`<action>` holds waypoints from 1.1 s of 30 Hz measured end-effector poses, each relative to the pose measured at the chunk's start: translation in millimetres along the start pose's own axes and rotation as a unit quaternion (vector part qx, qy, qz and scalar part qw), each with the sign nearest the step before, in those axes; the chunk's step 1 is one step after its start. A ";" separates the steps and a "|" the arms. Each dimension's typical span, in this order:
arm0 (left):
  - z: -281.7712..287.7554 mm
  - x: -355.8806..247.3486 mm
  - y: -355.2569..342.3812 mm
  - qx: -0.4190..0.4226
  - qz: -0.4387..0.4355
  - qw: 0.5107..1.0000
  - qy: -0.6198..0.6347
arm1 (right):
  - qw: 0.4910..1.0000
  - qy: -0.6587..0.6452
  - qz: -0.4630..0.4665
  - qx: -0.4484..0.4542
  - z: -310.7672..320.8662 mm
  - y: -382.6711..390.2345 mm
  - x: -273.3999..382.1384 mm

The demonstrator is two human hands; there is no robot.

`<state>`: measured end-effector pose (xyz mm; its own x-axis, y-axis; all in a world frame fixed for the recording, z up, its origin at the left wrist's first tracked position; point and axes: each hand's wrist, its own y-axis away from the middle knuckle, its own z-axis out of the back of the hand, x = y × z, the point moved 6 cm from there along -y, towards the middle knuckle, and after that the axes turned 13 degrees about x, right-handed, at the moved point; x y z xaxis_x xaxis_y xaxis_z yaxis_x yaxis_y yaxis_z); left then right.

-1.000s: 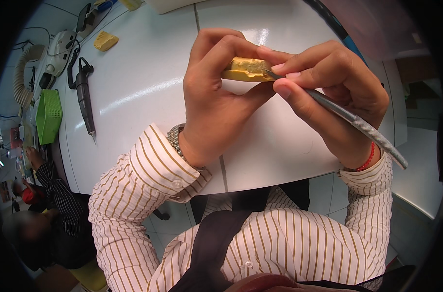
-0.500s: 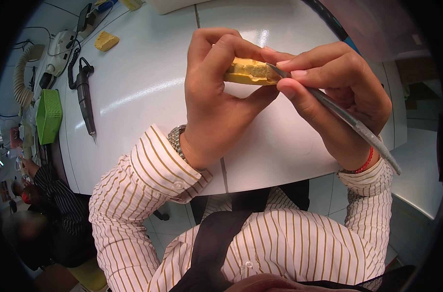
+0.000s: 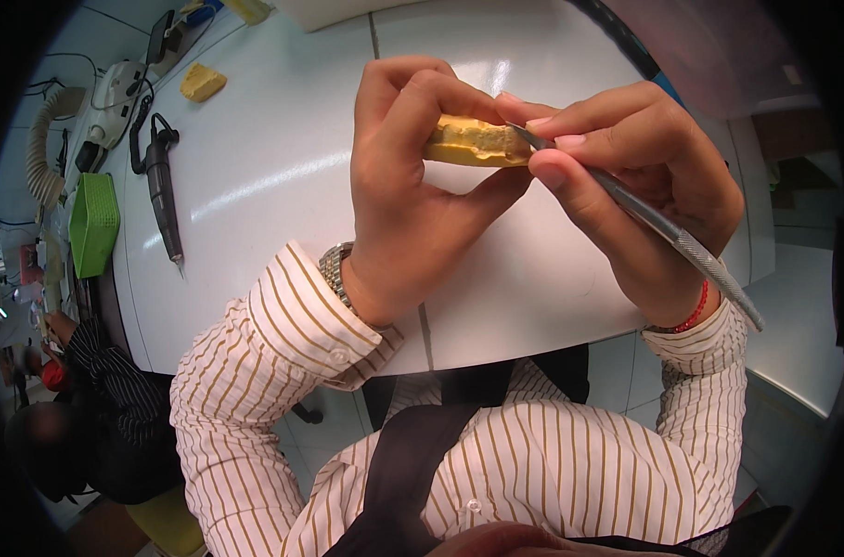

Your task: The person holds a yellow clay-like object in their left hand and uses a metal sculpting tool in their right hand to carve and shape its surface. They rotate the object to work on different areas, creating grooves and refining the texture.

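Note:
A yellow dental plaster model (image 3: 473, 141) with an uneven, carved side is held above the white table by my left hand (image 3: 399, 176). The fingers arch over its far side, and the thumb presses from below. In a pen grip, my right hand (image 3: 649, 162) holds a grey metal carving knife (image 3: 658, 221) with a knurled handle. Its pointed blade touches the right end of the model, close to my left fingertips. The handle slants back over my right wrist. Part of the model is hidden behind my left fingers.
On the white table (image 3: 273, 269) lie a dark rotary handpiece (image 3: 164, 190) with a thin bit and a second yellow plaster piece (image 3: 203, 83). A green basket (image 3: 94, 223) and a ribbed hose (image 3: 41, 148) stand at the left edge. Another person (image 3: 106, 408) sits at far left.
The model has shifted very slightly toward me and to the left in my left hand. The knife blade stays at its right end, and both grips are unchanged.

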<state>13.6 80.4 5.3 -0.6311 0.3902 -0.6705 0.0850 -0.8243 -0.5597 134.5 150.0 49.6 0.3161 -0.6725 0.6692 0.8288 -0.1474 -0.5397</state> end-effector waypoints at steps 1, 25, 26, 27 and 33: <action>0.2 0.2 -0.1 -0.003 0.009 1.000 0.004 | 1.000 -0.017 -0.002 -0.009 1.1 0.0 0.0; -30.3 11.3 1.2 0.035 0.111 0.905 0.408 | 0.997 -0.047 -0.022 -0.054 14.5 4.2 -10.2; -33.0 13.2 2.4 0.049 0.133 0.894 0.425 | 0.996 -0.062 -0.027 -0.054 13.9 4.1 -11.6; -35.3 15.3 3.5 0.064 0.152 0.881 0.443 | 0.995 -0.072 -0.037 -0.059 14.0 4.7 -12.7; -39.5 22.0 10.4 0.102 0.208 0.834 0.500 | 0.976 -0.170 -0.084 -0.105 14.2 7.3 -21.1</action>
<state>31.1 96.6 -34.5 0.3887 0.1157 -0.9141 -0.0618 -0.9866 -0.1511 140.4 173.4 38.8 0.3482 -0.3520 0.8689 0.7804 -0.4047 -0.4767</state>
